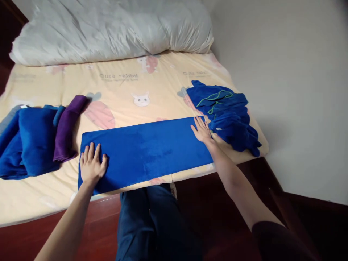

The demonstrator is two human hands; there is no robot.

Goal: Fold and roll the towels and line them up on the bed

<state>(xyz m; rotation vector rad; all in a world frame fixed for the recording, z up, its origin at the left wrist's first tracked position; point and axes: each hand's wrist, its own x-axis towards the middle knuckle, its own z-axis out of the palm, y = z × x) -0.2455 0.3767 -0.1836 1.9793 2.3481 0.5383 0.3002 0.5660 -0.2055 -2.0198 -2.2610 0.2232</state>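
A blue towel (152, 150), folded into a long flat rectangle, lies along the front edge of the bed. My left hand (92, 163) rests flat on its left end with the fingers spread. On its right end lies my right hand (201, 129), also flat and with fingers apart. Just beyond the right hand is a crumpled heap of blue cloth (231, 116) with green edging. To the left sit folded blue cloths (39, 141) and a rolled purple cloth (70, 127).
The bed's yellow sheet (122, 94) carries rabbit and carrot prints. A bulky pale grey quilt (116, 29) is bunched across the back. A plain wall (293, 90) stands close on the right. Dark reddish wood floor (98, 232) shows below the bed's edge.
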